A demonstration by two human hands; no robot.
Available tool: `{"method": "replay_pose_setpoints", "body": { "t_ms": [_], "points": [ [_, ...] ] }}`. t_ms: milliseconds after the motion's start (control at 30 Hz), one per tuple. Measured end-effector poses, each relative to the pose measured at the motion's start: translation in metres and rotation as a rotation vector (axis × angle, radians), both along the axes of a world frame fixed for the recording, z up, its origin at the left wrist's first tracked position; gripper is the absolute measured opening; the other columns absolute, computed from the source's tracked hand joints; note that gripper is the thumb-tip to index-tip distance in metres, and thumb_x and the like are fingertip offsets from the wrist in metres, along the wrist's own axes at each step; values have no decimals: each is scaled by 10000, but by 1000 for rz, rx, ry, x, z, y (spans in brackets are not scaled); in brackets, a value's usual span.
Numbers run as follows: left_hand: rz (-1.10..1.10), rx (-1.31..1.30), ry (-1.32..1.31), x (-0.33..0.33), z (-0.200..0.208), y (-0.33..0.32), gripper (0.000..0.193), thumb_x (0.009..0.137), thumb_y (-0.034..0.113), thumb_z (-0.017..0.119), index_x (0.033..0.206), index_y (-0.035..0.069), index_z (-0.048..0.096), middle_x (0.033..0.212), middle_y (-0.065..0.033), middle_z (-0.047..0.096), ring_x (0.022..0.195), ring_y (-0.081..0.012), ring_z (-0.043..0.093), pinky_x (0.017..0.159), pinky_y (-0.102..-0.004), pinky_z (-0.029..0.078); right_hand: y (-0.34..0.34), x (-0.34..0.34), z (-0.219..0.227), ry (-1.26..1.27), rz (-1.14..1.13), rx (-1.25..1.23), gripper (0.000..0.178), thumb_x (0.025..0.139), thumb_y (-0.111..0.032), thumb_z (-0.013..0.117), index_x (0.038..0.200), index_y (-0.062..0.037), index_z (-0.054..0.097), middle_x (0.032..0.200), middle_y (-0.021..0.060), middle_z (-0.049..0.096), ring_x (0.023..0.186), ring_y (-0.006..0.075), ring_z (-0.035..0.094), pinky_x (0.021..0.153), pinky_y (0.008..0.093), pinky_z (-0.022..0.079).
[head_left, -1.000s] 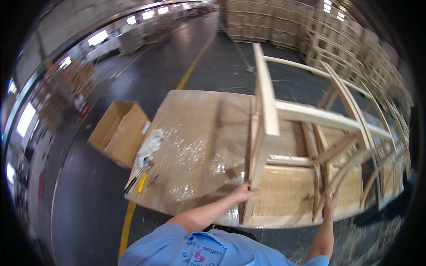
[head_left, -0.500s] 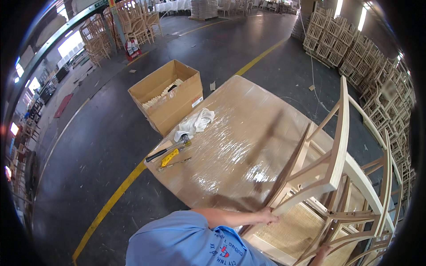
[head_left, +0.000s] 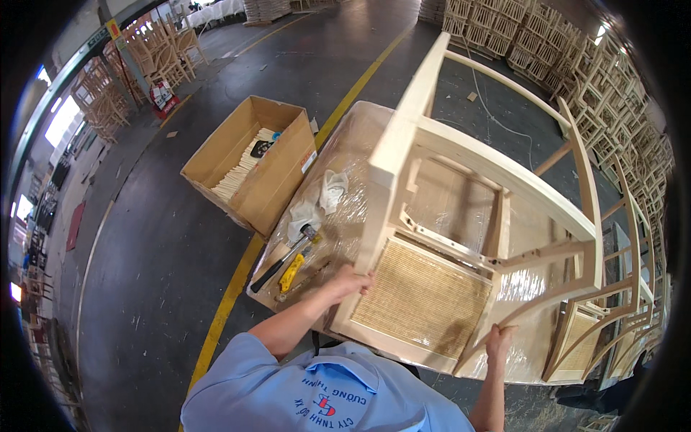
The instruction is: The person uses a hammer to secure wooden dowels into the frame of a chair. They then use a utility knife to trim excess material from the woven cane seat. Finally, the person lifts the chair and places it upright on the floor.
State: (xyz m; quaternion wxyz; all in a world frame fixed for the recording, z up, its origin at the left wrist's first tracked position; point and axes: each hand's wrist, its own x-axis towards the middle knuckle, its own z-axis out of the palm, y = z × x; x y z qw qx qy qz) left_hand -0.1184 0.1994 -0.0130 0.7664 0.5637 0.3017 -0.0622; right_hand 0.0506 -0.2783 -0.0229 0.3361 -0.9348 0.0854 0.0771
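Note:
A pale wooden chair frame (head_left: pixel 392 158) lies tipped over on the film-wrapped worktop (head_left: pixel 353 144), its legs pointing up and away from me. Its woven cane panel (head_left: pixel 425 295) is nearest my body, between my two hands. My left hand (head_left: pixel 349 284) is closed round the frame's left rail beside the panel. On the other side, my right hand (head_left: pixel 499 342) grips the frame's right rail close to its near end. Left of the frame on the worktop are a black-handled hammer (head_left: pixel 270 272), a yellow utility knife (head_left: pixel 291 272) and crumpled white cloth (head_left: pixel 333 191).
An open cardboard box (head_left: pixel 288 165) holding several light wooden pieces and a dark item stands against the worktop's left side. More chair frames (head_left: pixel 576 338) are lined up at the right. Stacked frames (head_left: pixel 604 93) rise at the far right. A yellow line (head_left: pixel 227 309) crosses the floor.
The chair frame has moved left across the worktop, both hands holding it, and now lies in front of me. My right hand has come fully into view. The view has shifted too.

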Motion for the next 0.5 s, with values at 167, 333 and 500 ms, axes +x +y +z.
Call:
{"method": "replay_pose_setpoints", "body": {
  "t_ms": [167, 333, 500],
  "points": [
    [106, 225, -75, -41, 2, 56, 338, 861, 145, 811, 1141, -11, 704, 869, -73, 727, 741, -190, 701, 671, -318, 569, 79, -27, 9, -72, 155, -37, 529, 1036, -203, 669, 1375, 123, 428, 1056, 316, 711, 973, 435, 722, 850, 490, 552],
    [332, 837, -168, -97, 21, 20, 363, 929, 141, 799, 1247, 18, 671, 1074, -110, 780, 984, -199, 756, 891, -355, 593, 23, -61, 13, -153, 419, -76, 492, 1032, -166, 663, 1427, 61, 474, 975, 219, 723, 898, 331, 722, 797, 445, 561],
    [-173, 669, 417, -248, 26, -25, 477, 987, 514, 701, 987, 42, 768, 945, -153, 788, 917, -302, 769, 796, -436, 591, -34, -165, -29, 538, 424, 334, 179, 1076, -154, 647, 1145, -1, 709, 928, 83, 760, 809, 173, 714, 673, 343, 570]
  ]
}}
